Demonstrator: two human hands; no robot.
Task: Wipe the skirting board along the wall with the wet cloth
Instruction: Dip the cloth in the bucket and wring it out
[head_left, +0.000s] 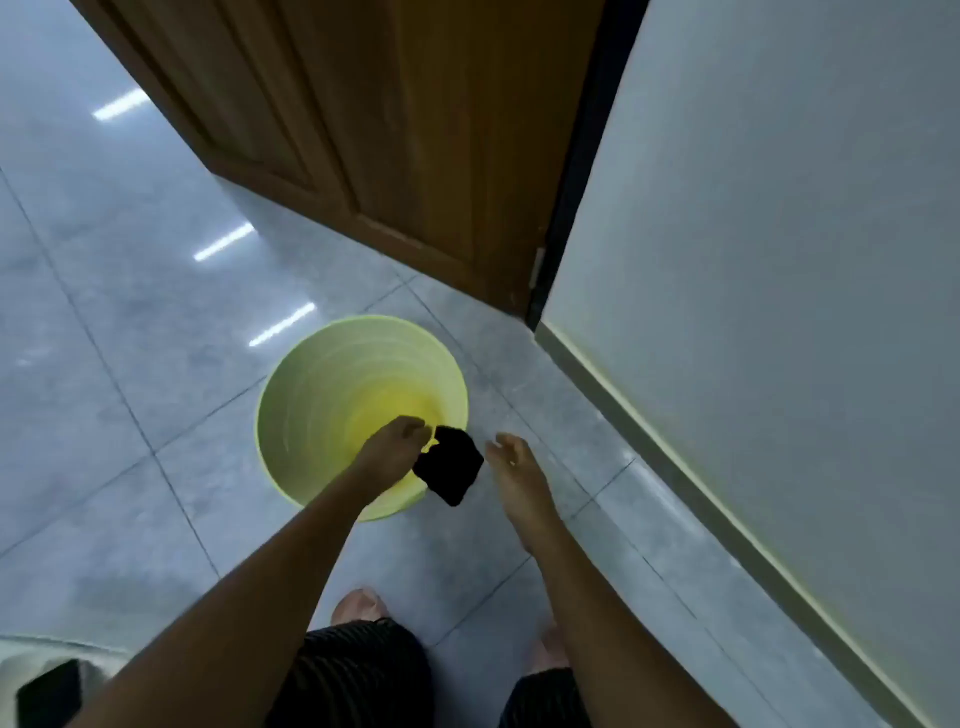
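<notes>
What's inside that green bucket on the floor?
The bucket shows ribbed walls and a yellowish bottom; whether it holds water I cannot tell. The left hand, holding a black cloth above the rim, covers the near part.

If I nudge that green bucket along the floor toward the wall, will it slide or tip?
Probably slide: the bucket stands upright on glossy floor tiles that mirror the ceiling lights, so friction looks low. It looks like thin plastic, and I can't tell the water level, so push low near the base. The left hand dangles the black cloth over the rim; clear that first.
</notes>
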